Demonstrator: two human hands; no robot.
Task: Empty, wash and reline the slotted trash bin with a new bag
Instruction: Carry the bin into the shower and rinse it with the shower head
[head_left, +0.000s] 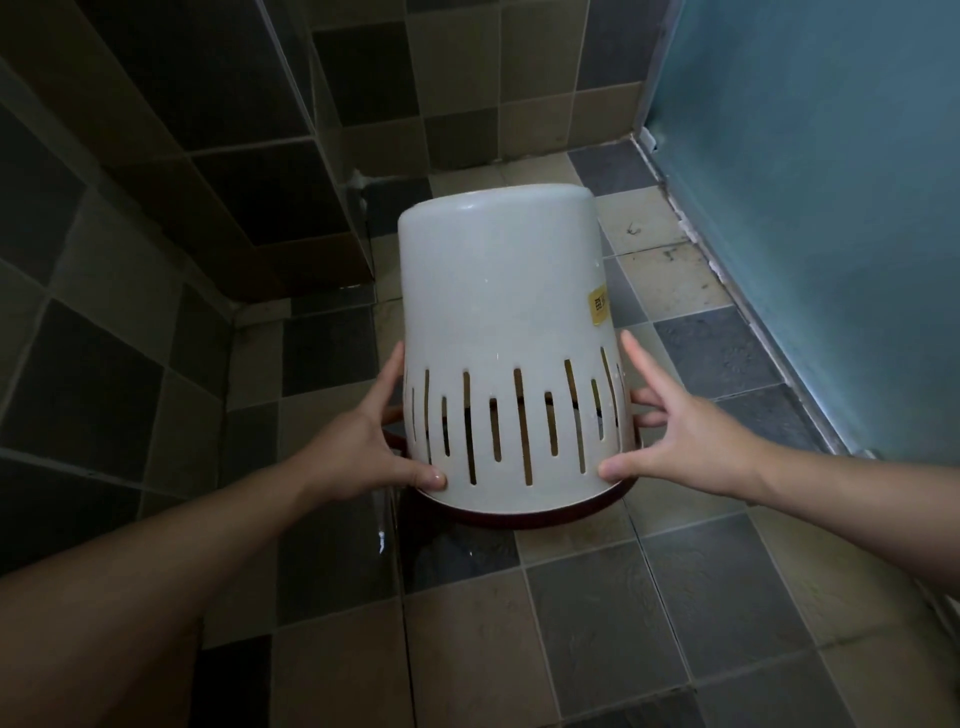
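Evidently both hands — left hand (363, 447), right hand (685, 436) — are gripping the upturned white slotted plastic bin (498, 322) near its dark-red rim (519, 517) — light, stiff, possibly wet and slippery.

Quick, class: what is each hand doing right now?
Left hand: holds the upturned white slotted bin by its left side, near the rim.
Right hand: holds the bin's right side, fingers spread.

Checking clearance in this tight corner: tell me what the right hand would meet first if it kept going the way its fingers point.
The right hand points inward at the upturned slotted bin; its fingers lie against or very near the bin's right side, so the bin wall comes first. Actual contact is hard to judge.
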